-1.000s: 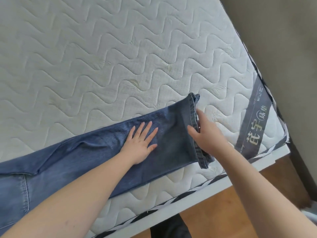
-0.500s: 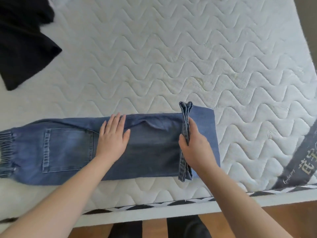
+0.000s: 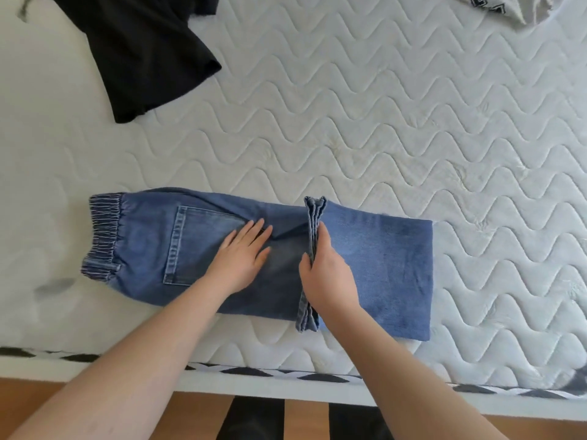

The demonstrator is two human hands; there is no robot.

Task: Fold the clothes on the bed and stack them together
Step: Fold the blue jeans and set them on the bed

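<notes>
2 garments beyond jeans (image 3: 374, 265): black top (image 3: 149, 49) far-left, grey-white cloth (image 3: 521, 9) far-right.

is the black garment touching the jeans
Apart. The head view shows a wide strip of bare white mattress between the black garment at the upper left and the jeans lying near the bed's edge.

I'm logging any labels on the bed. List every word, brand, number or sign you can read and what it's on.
None can be read.
Grey garment, top edge: a black-and-white print, cut off by the frame, unreadable.
Jeans, black garment, mattress: no text visible.
</notes>
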